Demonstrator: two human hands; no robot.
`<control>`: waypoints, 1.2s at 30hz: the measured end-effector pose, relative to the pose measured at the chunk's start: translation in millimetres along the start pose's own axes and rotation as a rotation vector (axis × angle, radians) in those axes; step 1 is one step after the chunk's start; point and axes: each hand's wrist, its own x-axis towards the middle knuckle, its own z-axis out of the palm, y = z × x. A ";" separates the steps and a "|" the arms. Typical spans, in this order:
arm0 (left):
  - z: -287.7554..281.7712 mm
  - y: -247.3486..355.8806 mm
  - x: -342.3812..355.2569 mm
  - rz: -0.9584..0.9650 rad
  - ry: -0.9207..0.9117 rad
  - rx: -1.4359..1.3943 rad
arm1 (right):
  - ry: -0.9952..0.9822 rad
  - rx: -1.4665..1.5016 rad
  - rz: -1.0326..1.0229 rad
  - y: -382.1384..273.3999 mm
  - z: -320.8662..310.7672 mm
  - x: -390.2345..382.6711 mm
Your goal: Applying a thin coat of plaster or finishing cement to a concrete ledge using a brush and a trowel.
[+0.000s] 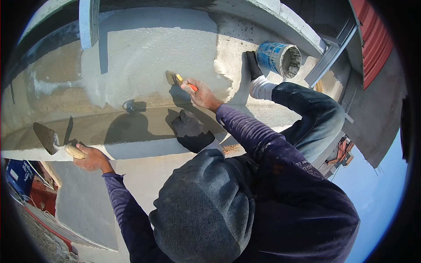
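Observation:
My left hand (90, 158) is closed round the wooden handle of a pointed trowel (46, 138), out at the left by the white edge of the ledge. The trowel's grey metal blade points up and to the left. In my right hand (203, 94) is a paintbrush (171, 78) with a yellow and red handle, its bristles turned left over the ledge. I cannot tell whether the bristles touch the surface. A wet grey coating (153, 52) covers the middle of the ledge, its edge irregular beside paler bare concrete (234, 65) on the right.
A blue, grey-smeared bucket (279, 59) lies tilted beside my dark-shod foot (253, 65), its mouth facing right. My bent leg in jeans (313, 114) is at the right; the other knee (201, 201) is in front. A metal post (89, 24) stands at the upper left. The ledge drops off along its near white edge (144, 149).

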 end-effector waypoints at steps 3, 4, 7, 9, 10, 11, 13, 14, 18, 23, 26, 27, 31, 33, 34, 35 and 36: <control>-2.1 0.3 1.3 0.003 -0.002 0.000 | 0.298 -0.046 0.209 70.0 -73.4 -39.8; -3.1 0.8 3.2 0.019 0.008 -0.026 | 0.434 -0.131 0.266 72.5 -88.9 -50.0; 3.2 0.0 -2.6 0.049 -0.002 -0.043 | 0.656 -0.237 0.298 56.4 -90.6 -61.1; 2.4 -3.7 1.0 -0.003 -0.014 -0.012 | 0.551 -0.212 0.245 10.5 -77.0 -47.3; 2.2 -1.4 1.1 -0.014 -0.023 -0.031 | 0.447 -0.171 0.154 -0.7 -69.5 -35.3; 1.6 -5.3 2.4 -0.007 -0.016 -0.042 | 0.337 -0.129 0.066 -9.3 -59.5 -27.3; 2.7 -1.7 -0.1 0.056 -0.003 -0.026 | 0.245 -0.059 0.070 -12.5 -47.1 -8.8; 1.3 0.5 -1.2 0.048 -0.029 -0.044 | 0.140 0.007 0.081 -10.0 -44.7 -1.1; 0.3 0.2 -1.3 0.054 -0.056 -0.042 | 0.199 -0.085 0.089 34.9 -65.1 10.9; -5.2 -2.5 0.9 0.059 -0.033 -0.006 | 0.522 -0.429 0.063 44.8 -103.1 7.7; -0.6 -4.8 3.4 0.108 -0.025 -0.015 | 0.598 -0.517 0.040 59.7 -122.3 2.0; 0.1 -3.9 4.2 0.152 -0.033 -0.020 | 0.653 -0.546 -0.022 56.0 -130.6 -0.6; -29.2 -15.2 23.3 0.249 -0.178 -0.044 | 0.732 -0.716 0.082 27.4 -153.7 -8.6; -60.2 -4.3 21.1 0.268 -0.222 -0.098 | 0.423 -0.786 -0.197 9.9 -177.8 -19.8; -74.2 12.3 18.3 0.323 -0.270 -0.069 | 0.446 -0.787 -0.171 12.6 -199.4 -32.7; -81.9 32.7 14.9 0.381 -0.308 -0.041 | 0.189 -0.714 -0.080 18.6 -221.5 -42.5; -84.9 53.6 10.6 0.404 -0.311 -0.056 | -0.068 -0.627 0.001 19.3 -242.5 -52.2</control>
